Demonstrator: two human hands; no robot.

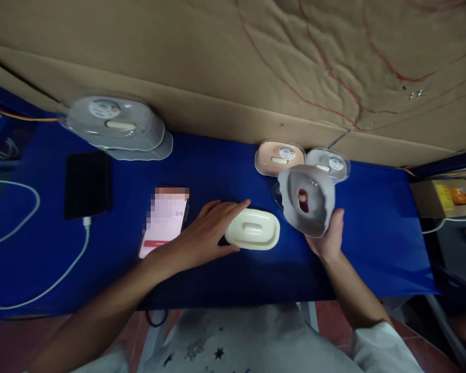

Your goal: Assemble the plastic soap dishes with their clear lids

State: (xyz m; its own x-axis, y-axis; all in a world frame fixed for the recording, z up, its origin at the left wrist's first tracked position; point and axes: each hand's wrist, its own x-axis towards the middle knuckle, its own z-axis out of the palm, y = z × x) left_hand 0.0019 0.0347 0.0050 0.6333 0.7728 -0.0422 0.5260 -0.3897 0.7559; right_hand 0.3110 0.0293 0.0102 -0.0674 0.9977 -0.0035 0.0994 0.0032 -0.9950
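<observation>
A cream oval plastic lid [252,229] with a raised ridge in its middle lies flat on the blue table. My left hand [213,228] is at its left end, fingers stretched out along the far rim and thumb by the near rim. Raised off the table to the right, my right hand [328,238] holds a grey oval plastic cover [310,204], tilted so that its hollow inside faces me. A fingertip shows through the hole in its middle. Most of the right fingers are hidden behind the cover. A clear plastic edge shows at its left side.
Stacked clear-covered oval boxes [116,127] stand at the back left. A peach box [277,155] and a grey box [332,165] sit behind my right hand. A lit phone [166,217] and a black device [87,184] on a white cable lie left. Cardboard [178,67] walls the back.
</observation>
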